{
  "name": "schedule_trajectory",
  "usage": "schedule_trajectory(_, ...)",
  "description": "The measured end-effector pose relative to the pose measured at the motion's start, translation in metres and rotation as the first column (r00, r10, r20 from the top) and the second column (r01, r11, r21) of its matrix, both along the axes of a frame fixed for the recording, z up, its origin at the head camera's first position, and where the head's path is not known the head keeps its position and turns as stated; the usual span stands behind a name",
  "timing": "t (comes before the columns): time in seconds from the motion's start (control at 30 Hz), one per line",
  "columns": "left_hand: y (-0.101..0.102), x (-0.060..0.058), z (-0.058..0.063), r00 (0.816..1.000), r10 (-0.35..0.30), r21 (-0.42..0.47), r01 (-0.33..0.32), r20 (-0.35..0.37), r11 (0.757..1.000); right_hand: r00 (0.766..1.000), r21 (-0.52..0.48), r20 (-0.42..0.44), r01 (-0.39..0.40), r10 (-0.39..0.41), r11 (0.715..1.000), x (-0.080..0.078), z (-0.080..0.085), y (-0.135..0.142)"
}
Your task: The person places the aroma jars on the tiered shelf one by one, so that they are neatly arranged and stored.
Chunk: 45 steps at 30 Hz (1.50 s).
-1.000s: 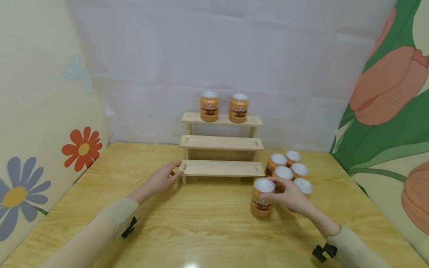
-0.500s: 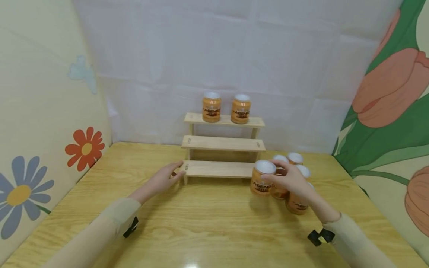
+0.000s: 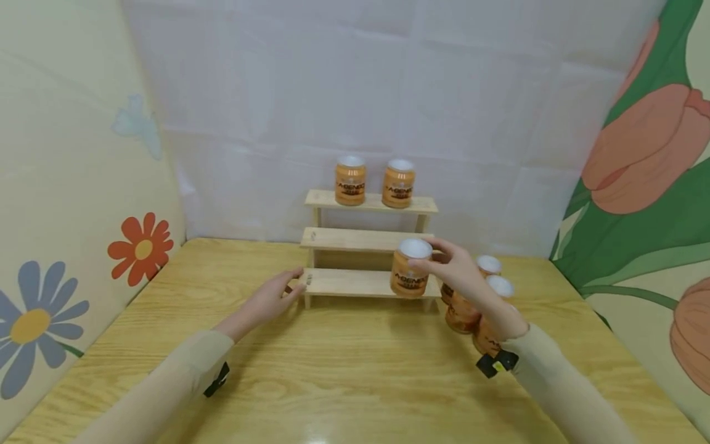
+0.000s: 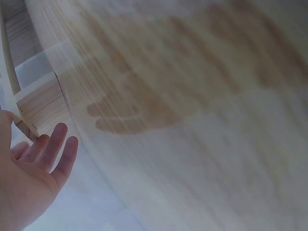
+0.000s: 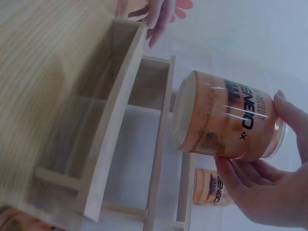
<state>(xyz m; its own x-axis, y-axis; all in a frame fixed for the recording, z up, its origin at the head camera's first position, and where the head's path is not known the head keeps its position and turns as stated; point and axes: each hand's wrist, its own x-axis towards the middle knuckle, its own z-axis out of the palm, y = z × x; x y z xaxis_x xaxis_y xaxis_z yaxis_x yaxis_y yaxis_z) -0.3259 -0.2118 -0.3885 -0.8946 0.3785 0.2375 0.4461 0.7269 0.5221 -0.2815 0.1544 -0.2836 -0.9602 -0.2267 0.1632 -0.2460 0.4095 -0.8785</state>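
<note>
Right hand (image 3: 456, 274) grasps orange can (image 3: 409, 277) near the right edge of a three-tier wooden rack's (image 3: 360, 239) bottom shelf (image 3: 346, 282).
The left hand (image 3: 267, 303), fingers loosely extended, touches that shelf's left edge.

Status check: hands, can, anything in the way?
Left hand touching bottom shelf's left end. Right hand gripping orange can, held up before the rack. Nothing seen between it and the rack.
</note>
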Motion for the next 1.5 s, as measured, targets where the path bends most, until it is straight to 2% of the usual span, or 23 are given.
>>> schedule_trajectory(0.23,0.0,0.001,-0.001,0.998,0.02,0.005,-0.02,0.058,1.0,0.999,-0.063,-0.029,-0.031,0.029,0.998,-0.016,0.01,-0.024)
schedule_trajectory(0.43,-0.001,0.001,0.001,0.999,0.017,0.025,-0.018,0.05,1.0,0.999,-0.111,-0.045,-0.029,0.025,0.993,-0.034,0.019,-0.045)
schedule_trajectory(0.67,0.002,0.0,0.001,0.999,0.007,0.027,-0.008,0.034,1.0,0.999,-0.115,-0.049,-0.006,0.001,0.993,-0.052,0.025,-0.06)
schedule_trajectory(0.93,0.001,0.0,0.002,0.999,0.02,0.017,-0.021,0.042,1.0,0.996,-0.249,-0.084,-0.053,0.033,0.967,-0.072,0.023,-0.084)
schedule_trajectory(1.13,0.002,0.001,-0.001,0.999,0.015,0.013,-0.016,0.043,1.0,0.996,-0.208,-0.093,-0.015,-0.004,0.978,-0.083,0.021,-0.097)
schedule_trajectory(1.37,0.001,0.003,-0.001,1.0,0.017,0.015,-0.018,0.025,1.0,0.998,-0.247,-0.07,-0.025,0.008,0.969,-0.093,0.017,-0.11)
schedule_trajectory(1.5,0.0,0.001,0.0,1.0,0.021,0.002,-0.021,0.006,1.0,0.997,-0.237,-0.072,-0.049,0.033,0.97,-0.099,0.017,-0.116)
